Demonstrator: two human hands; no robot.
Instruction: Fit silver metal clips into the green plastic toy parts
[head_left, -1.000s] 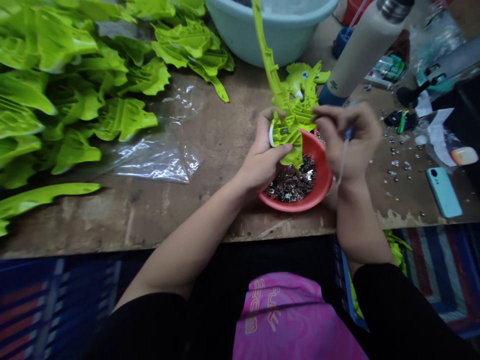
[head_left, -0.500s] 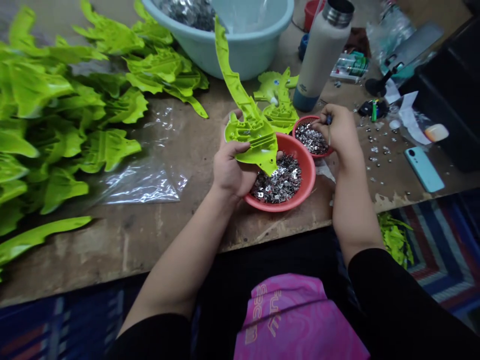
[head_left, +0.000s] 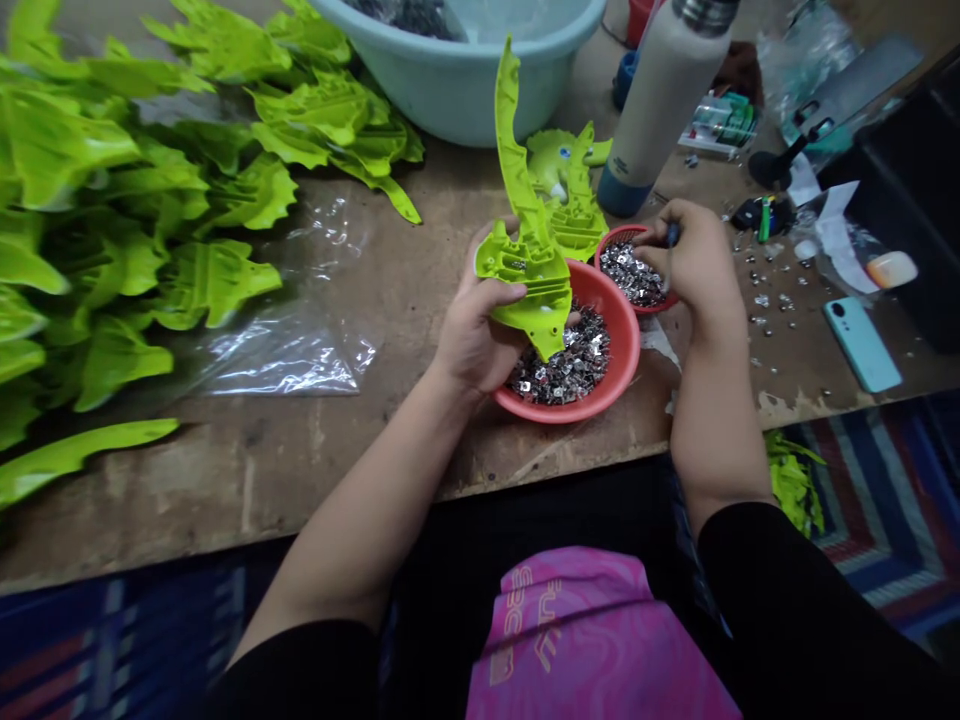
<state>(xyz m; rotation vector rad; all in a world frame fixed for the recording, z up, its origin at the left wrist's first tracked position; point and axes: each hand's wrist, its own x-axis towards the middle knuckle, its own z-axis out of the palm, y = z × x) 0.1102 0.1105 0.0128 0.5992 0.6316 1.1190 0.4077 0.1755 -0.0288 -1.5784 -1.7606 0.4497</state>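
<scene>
My left hand (head_left: 480,335) is closed on a lime-green plastic part (head_left: 529,275), ribbed inside, with a long curved arm pointing up. That part is held over a red bowl (head_left: 626,350) of small shiny metal clips (head_left: 566,365). My right hand (head_left: 697,255) has its fingers bent over a smaller red basket (head_left: 619,235) of similar metal pieces (head_left: 630,275). A slim tool with a dark blue end (head_left: 673,235) is tucked in its fingers; the fingertips are partly hidden among the pieces. Another green part (head_left: 574,205) lies behind the bowls.
Many green parts (head_left: 150,190) are heaped at left beside a clear plastic bag (head_left: 300,350). At the back stand a light blue basin (head_left: 465,95) and a bottle (head_left: 649,110). Loose metal bits and a turquoise phone (head_left: 862,345) lie at right, near the table's edge.
The view has shifted slightly. My left hand has turned the green part a little, its long arm now more upright. My right hand stays at the small basket, its fingers lower among the metal pieces.
</scene>
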